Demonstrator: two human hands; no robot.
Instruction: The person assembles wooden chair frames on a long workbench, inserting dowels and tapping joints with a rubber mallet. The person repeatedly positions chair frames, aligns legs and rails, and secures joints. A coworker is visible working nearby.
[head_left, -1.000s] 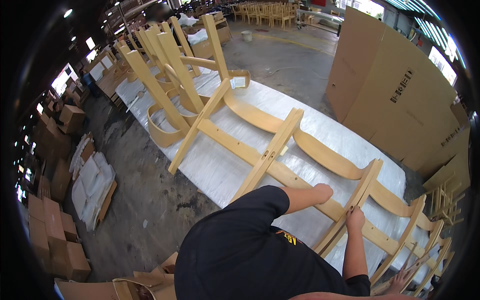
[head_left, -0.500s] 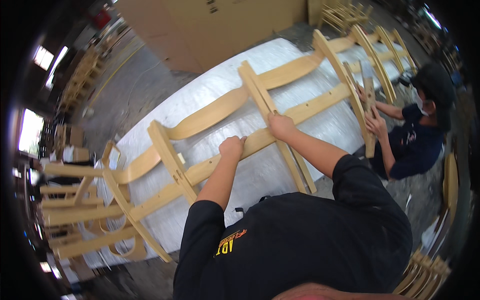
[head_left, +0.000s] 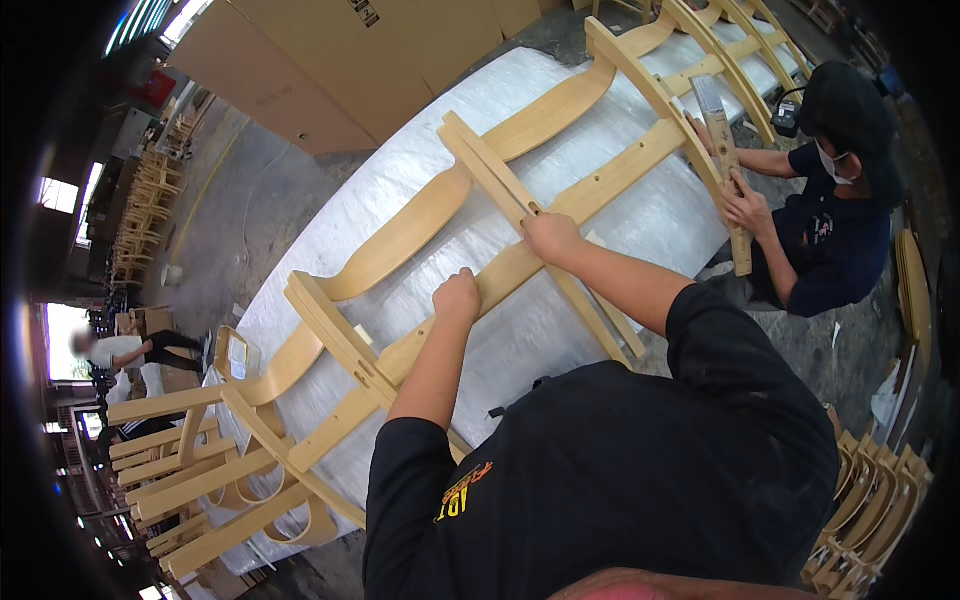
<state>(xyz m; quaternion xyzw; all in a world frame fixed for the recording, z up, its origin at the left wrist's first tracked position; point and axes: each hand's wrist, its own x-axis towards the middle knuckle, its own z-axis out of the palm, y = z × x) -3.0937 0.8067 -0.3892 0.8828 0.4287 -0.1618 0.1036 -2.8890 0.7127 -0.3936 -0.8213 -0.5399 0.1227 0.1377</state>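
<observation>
A long frame of pale wood lies across the plastic-covered table (head_left: pixel 600 190), with wavy upper slats (head_left: pixel 400 235), a straight lower rail (head_left: pixel 510 275) and crosswise posts. My left hand (head_left: pixel 458 297) is closed round the straight rail, left of the middle double post (head_left: pixel 490 165). Farther right, my right hand (head_left: pixel 552 238) grips that post where the rail meets it; its fingertips are partly hidden. A slotted hole shows in the post just beyond those fingers. Nearer the left end stands another slotted post (head_left: pixel 335 325).
At right, a masked co-worker (head_left: pixel 835 200) holds a long wooden piece (head_left: pixel 727 165) with a greyish end. Curved wooden parts (head_left: pixel 210 490) stack up at the left end. Large cardboard boxes (head_left: pixel 370 70) stand behind the table. Another person (head_left: pixel 135 350) is at far left.
My view has shifted, and the frame sits a little differently in it. Both hands keep their hold. The co-worker's wooden piece has tilted, and a person has appeared at far left.
</observation>
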